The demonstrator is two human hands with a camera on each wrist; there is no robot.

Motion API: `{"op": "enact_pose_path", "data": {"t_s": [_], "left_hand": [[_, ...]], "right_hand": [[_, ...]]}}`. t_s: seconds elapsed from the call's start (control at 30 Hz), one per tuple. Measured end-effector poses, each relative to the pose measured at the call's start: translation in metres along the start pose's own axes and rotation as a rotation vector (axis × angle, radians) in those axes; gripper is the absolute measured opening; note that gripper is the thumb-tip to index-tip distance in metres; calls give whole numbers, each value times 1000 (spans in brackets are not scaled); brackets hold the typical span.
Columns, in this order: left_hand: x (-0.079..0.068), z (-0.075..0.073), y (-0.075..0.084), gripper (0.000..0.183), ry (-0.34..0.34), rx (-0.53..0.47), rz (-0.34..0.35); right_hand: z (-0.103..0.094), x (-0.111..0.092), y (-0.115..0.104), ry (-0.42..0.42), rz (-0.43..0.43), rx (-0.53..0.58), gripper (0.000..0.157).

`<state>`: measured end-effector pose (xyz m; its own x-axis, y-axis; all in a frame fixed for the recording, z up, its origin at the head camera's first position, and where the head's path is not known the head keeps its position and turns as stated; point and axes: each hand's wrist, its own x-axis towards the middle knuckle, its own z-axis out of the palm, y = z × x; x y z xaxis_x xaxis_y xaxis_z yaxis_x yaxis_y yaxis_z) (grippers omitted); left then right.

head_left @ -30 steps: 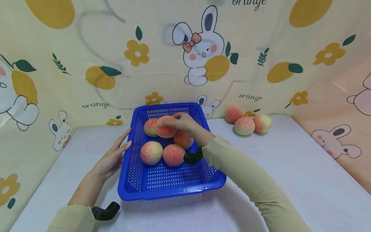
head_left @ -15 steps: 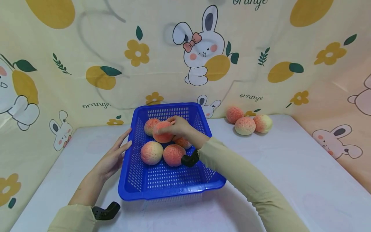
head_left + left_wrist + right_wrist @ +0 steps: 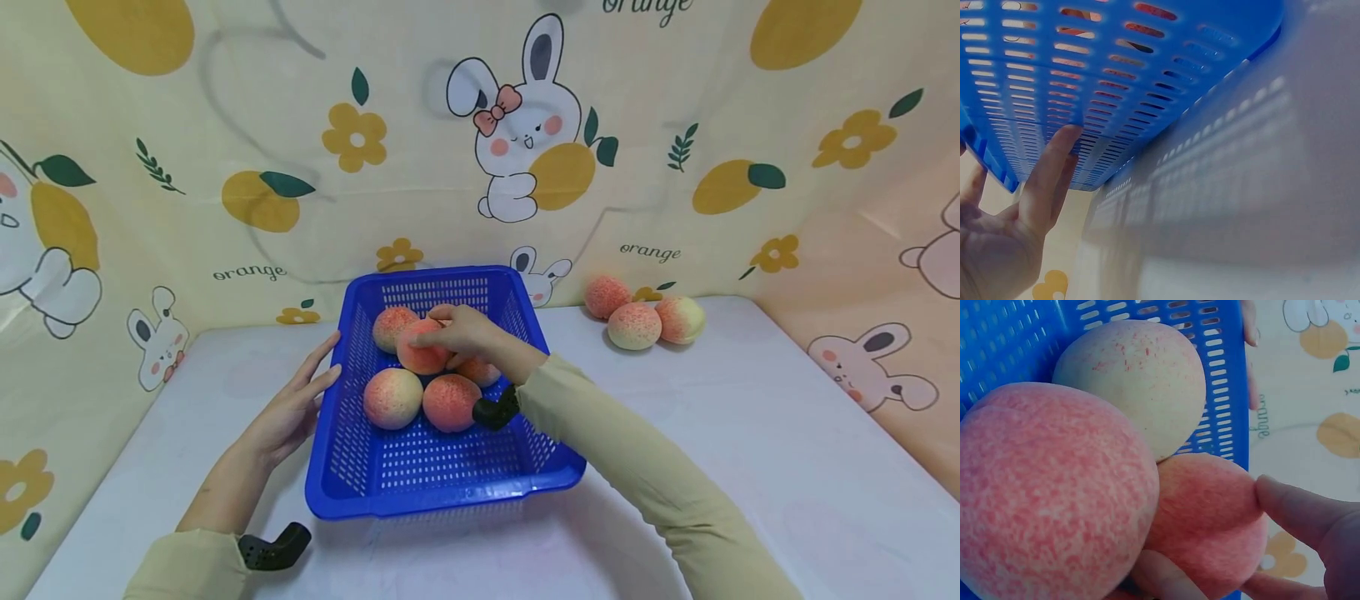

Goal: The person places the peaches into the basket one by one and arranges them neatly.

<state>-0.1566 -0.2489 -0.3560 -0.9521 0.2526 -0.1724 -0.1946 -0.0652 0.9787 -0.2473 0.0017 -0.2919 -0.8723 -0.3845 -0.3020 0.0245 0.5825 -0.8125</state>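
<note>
White table point(image 3: 750, 417); three peaches point(image 3: 634, 326) outside basket point(image 3: 442, 500); right fingers point(image 3: 453, 316) grip crowded peach point(image 3: 417, 352).

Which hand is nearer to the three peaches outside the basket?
Right. The right hand grips a peach over the blue basket, left of the three peaches; the left hand touches the basket's left side, farther from them.
</note>
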Motion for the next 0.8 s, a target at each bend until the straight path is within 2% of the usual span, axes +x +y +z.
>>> {"op": "enact_pose_path", "data": {"t_s": [0.07,0.3,0.5,0.6,0.73,0.8], "left_hand": [[0,0,0,62,-5,-2,2],[0,1,1,62,-4,-1,0],[1,0,0,62,-7,-7,9],[1,0,-1,63,-11,-21,7],[1,0,-1,63,-12,-30,-1],[1,0,-1,63,-9,-26,-2]], "right_hand": [[-2,-1,0,9,3,-11,61],[-6,-3,-1,36,26,-37,54],[-4,-1,-1,87,21,-143,36],[-2,2,1,48,22,-139,35],[-2,4,3,-26,23,-63,49],[-4,4,3,-50,22,-31,51]]}}
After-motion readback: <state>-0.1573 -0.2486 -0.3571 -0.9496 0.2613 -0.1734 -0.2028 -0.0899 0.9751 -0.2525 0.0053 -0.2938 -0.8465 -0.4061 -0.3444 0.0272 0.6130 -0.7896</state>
